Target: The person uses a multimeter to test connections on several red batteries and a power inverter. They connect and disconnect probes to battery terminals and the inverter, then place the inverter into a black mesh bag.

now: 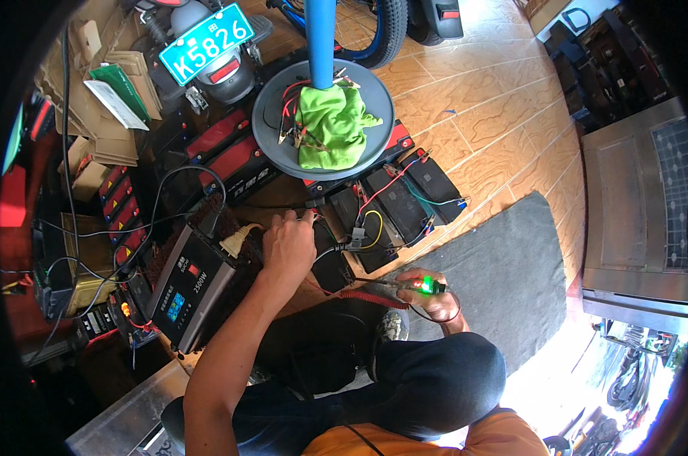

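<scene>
The person crouches over a row of black rectangular batteries point(393, 201) laid side by side on the tiled floor, linked by red, yellow and green jumper wires so their terminals face up within reach. The left hand point(289, 245) stretches forward, palm down, over the near end of that row beside the grey box-shaped charger with a blue display point(188, 292); its fingers curl downward at a terminal, but whether they pinch anything I cannot tell. The right hand point(435, 298) rests low by the knee, closed around a slim tester probe with a glowing green and red light point(420, 286), its coiled red lead point(363, 296) trailing left toward the batteries. Behind them, a round grey tray point(279, 144) on a blue pole carries a crumpled green cloth point(332, 125) and clip leads, kept off the floor
</scene>
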{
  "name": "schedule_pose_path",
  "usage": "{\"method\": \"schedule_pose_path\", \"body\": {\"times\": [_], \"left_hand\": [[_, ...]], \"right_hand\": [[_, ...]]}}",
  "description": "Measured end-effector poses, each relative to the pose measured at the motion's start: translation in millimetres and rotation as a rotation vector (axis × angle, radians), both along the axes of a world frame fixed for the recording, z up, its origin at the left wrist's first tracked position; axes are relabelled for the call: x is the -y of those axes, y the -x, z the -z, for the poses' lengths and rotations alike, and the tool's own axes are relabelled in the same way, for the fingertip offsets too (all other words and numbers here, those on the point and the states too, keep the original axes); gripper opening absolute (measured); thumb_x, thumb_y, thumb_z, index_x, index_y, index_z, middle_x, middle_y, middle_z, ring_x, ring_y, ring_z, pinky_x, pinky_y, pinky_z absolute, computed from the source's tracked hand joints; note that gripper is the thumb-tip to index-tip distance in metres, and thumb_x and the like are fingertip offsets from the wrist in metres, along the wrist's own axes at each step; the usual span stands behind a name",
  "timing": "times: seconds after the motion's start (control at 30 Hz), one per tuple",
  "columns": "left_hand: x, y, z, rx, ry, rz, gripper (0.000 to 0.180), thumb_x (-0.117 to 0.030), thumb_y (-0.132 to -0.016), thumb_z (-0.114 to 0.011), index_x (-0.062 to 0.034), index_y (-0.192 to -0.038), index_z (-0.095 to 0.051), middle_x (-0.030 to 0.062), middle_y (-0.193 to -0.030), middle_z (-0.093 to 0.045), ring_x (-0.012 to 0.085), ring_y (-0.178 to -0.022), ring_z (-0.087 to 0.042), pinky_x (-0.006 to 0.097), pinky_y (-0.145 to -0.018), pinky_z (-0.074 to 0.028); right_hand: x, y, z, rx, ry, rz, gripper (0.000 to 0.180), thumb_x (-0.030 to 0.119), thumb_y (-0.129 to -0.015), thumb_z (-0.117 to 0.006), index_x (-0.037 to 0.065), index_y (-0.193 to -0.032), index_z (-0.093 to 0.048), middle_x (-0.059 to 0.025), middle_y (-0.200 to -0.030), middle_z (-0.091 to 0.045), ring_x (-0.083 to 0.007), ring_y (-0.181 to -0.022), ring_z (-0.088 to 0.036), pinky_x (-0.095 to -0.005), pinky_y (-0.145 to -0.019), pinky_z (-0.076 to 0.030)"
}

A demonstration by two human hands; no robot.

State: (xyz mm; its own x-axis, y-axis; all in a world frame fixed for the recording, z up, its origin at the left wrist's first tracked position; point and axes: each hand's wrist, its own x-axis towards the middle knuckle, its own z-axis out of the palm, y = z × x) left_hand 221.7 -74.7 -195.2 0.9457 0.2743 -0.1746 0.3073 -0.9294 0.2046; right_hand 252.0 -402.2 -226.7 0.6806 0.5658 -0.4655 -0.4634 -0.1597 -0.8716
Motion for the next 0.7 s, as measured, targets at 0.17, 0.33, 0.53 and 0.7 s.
{"method": "schedule_pose_path", "body": {"times": [0.17, 0.33, 0.53, 0.7], "left_hand": [[1, -1, -3, -0.011, 0.003, -0.005, 0.038, -0.016, -0.092, -0.07, -0.007, -0.129, -0.07, 0.0192, -0.11, -0.069, 0.0395, -0.105, -0.065, 0.049, -0.088, -0.057], [1, -2, -5, -0.021, 0.0, -0.006, 0.037, -0.016, -0.092, -0.071, -0.007, -0.128, -0.071, 0.0194, -0.11, -0.069, 0.0396, -0.105, -0.066, 0.049, -0.087, -0.057], [1, -1, -3, 0.013, 0.005, -0.003, 0.037, -0.016, -0.091, -0.071, -0.0073, -0.127, -0.071, 0.0192, -0.108, -0.069, 0.0396, -0.103, -0.066, 0.049, -0.086, -0.057], [0, -1, -4, 0.017, 0.02, 0.005, 0.039, -0.015, -0.09, -0.071, -0.0072, -0.128, -0.071, 0.0194, -0.108, -0.068, 0.0401, -0.103, -0.066, 0.05, -0.087, -0.057]], "right_hand": [[-1, -2, -2, 0.028, -0.051, -0.022, 0.032, 0.004, -0.081, -0.084, -0.002, -0.111, -0.075, -0.0045, -0.1, -0.069, -0.0144, -0.089, -0.067, -0.0289, -0.078, -0.054], [-3, -4, -8, 0.002, -0.018, -0.046, 0.032, 0.003, -0.081, -0.083, -0.003, -0.11, -0.074, -0.004, -0.097, -0.067, -0.0146, -0.087, -0.067, -0.0289, -0.076, -0.053], [-9, -2, -18, -0.016, -0.016, -0.011, 0.032, 0.004, -0.08, -0.083, -0.003, -0.11, -0.074, -0.0051, -0.098, -0.067, -0.0155, -0.088, -0.066, -0.0306, -0.077, -0.053], [-7, -3, -16, 0.009, -0.002, -0.02, 0.033, 0.004, -0.079, -0.083, -0.001, -0.111, -0.075, -0.0051, -0.1, -0.068, -0.0161, -0.091, -0.066, -0.0313, -0.079, -0.052]]}}
